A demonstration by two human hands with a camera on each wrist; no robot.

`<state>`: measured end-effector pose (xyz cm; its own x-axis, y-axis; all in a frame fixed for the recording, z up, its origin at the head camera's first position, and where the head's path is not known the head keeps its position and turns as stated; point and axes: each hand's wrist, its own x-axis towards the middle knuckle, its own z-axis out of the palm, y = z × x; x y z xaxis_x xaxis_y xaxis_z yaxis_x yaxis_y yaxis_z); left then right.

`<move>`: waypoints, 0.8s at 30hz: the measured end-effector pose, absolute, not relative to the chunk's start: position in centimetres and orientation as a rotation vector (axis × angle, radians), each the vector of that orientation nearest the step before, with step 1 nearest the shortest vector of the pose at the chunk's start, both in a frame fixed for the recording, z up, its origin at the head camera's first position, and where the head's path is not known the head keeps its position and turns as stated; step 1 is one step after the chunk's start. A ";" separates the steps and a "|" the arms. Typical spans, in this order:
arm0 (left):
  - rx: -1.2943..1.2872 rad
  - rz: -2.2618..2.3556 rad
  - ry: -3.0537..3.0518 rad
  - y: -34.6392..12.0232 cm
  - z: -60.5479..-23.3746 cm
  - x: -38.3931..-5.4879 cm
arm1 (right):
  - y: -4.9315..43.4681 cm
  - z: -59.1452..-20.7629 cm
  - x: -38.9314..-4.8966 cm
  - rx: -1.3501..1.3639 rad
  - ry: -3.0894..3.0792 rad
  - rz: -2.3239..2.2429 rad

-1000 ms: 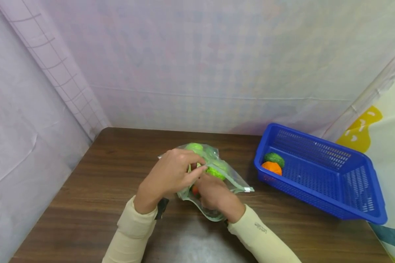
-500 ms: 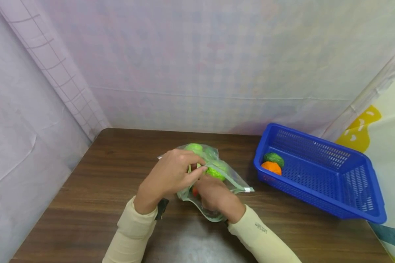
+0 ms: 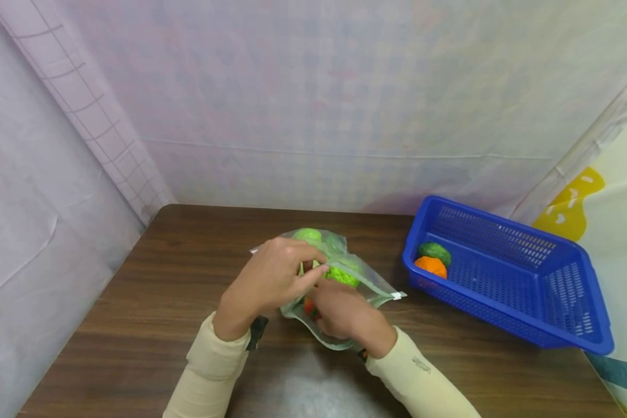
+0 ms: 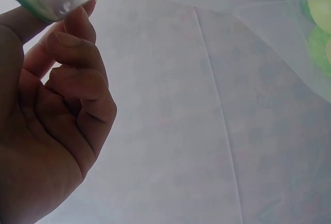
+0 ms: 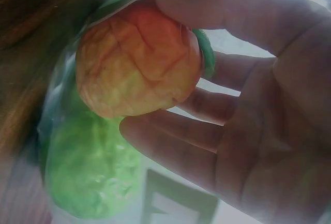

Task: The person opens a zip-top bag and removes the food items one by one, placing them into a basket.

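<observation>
My left hand (image 3: 274,270) pinches the rim of a clear zip bag (image 3: 368,281) with a pale green edge. That pinch shows too in the left wrist view, where finger and thumb meet on the bag's green-edged corner (image 4: 39,4). Inside the bag's mouth is my right hand (image 3: 345,307). Its thumb and fingers hold a wrinkled orange-red round vegetable (image 5: 137,63) with a green stem (image 5: 206,53); the exact kind is unclear. Beside it in the bag lies a bright green leafy-looking piece (image 5: 90,167). Another light green round piece (image 3: 308,234) sits deeper in the bag.
A blue perforated basket (image 3: 507,313) stands at the right of the brown wooden table (image 3: 151,290). In its left corner lie a dark green bumpy vegetable (image 3: 435,252) and a small orange pumpkin (image 3: 431,266). A pale curtain (image 3: 313,116) hangs behind the table.
My right hand has shifted slightly to the right inside the bag, and more of the orange-red vegetable shows. The bag's slider end has moved slightly up and right. My left hand stays put.
</observation>
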<state>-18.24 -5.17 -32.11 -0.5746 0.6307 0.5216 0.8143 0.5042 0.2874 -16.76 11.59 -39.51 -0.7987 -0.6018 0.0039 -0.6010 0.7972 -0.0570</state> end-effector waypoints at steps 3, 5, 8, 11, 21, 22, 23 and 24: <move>-1.207 -0.735 -2.402 -5.1 -32.1 -18.3 | 11.7 -39.1 -16.5 -1.006 2.958 -0.101; -1.204 -0.738 -2.404 -5.1 -32.1 -18.3 | 11.8 -38.7 -16.3 -1.017 2.955 -0.113; -1.196 -0.733 -2.407 -5.1 -32.1 -18.3 | 11.8 -38.2 -16.0 -1.035 2.958 -0.133; -1.186 -0.730 -2.413 -5.1 -32.1 -18.2 | 11.9 -37.6 -15.5 -1.066 2.975 -0.156; -1.170 -0.727 -2.421 -5.3 -32.0 -18.1 | 12.6 -35.9 -14.1 -1.148 3.049 -0.167; -1.169 -0.727 -2.423 -5.3 -32.0 -18.1 | 12.7 -35.7 -14.0 -1.153 3.047 -0.172; -1.169 -0.729 -2.424 -5.3 -32.0 -18.1 | 12.7 -35.4 -13.9 -1.159 3.045 -0.179; -1.167 -0.729 -2.427 -5.3 -31.9 -18.1 | 12.8 -35.2 -13.7 -1.162 3.042 -0.184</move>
